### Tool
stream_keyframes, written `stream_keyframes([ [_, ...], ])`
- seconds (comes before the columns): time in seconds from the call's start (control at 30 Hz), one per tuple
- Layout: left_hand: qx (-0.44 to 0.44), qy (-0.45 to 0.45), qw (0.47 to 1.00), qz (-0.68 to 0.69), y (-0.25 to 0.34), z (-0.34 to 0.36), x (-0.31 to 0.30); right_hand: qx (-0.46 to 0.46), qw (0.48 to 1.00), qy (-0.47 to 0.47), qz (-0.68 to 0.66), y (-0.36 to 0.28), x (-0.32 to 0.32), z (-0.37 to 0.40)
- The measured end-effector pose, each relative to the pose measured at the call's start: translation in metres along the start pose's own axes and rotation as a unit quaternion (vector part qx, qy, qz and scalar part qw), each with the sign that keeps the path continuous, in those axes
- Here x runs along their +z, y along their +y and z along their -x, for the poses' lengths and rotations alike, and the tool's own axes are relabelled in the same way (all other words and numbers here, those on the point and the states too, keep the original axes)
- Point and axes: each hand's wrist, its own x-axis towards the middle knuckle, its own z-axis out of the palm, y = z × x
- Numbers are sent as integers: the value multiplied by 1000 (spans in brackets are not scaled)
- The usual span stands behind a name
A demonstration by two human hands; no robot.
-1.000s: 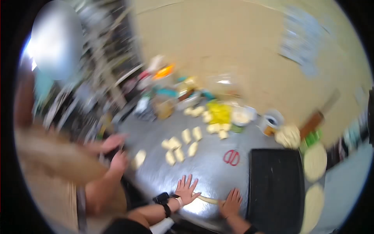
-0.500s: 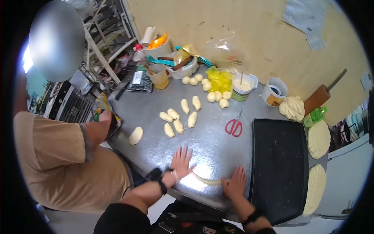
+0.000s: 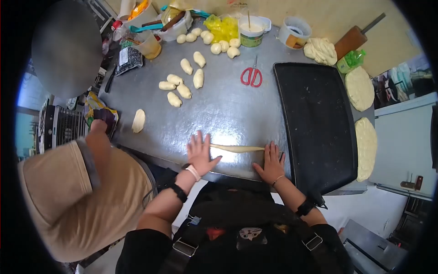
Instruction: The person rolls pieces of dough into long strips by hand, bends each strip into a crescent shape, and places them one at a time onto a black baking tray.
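Now, two hands [image 3: 199, 153] [image 3: 273, 165], one dough rope [image 3: 237, 149], seven rolls [image 3: 198, 78]

A grey metal worktop [image 3: 228, 109] with a bright patch of reflected light stands against a pale beige wall [image 3: 315, 9]. A white cabinet [image 3: 401, 137] is at the right, above a pale floor [image 3: 374, 205]. A grey metal stool-like piece [image 3: 372, 246] stands at the lower right.
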Motion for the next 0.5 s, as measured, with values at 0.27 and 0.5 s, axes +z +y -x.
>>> stream_keyframes([
  [0.27, 209, -171, 929, 251, 65, -81, 14, 267, 666, 5, -697, -48, 14, 0],
  [0.5, 215, 110, 901, 361, 125, -58, -56, 197, 323, 96, -921, -36, -71, -47],
])
